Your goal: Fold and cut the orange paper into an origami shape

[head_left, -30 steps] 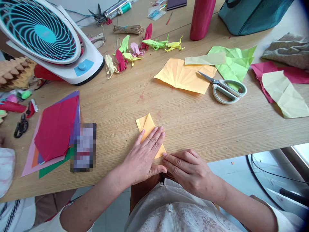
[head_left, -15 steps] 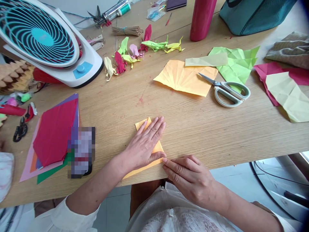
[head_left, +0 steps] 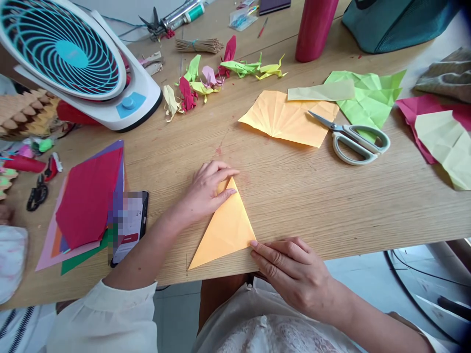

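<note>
Orange paper (head_left: pixel 226 233) by the desk's (head_left: pixel 312 208) near edge: folding, I judge, firm creasing next; left hand (head_left: pixel 206 190) spread (right hand's (head_left: pixel 294 272) grip: can't tell).

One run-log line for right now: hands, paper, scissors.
left hand: at top end of folded orange paper | right hand: touching its near right corner | paper: lying on table | scissors: farther off, rightward

Fan (head_left: pixel 72 53) left; magenta bottle (head_left: pixel 315 32) near teal bag (head_left: pixel 399 27).

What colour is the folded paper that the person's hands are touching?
The folded paper is light orange; it shows best in the head view.
</note>
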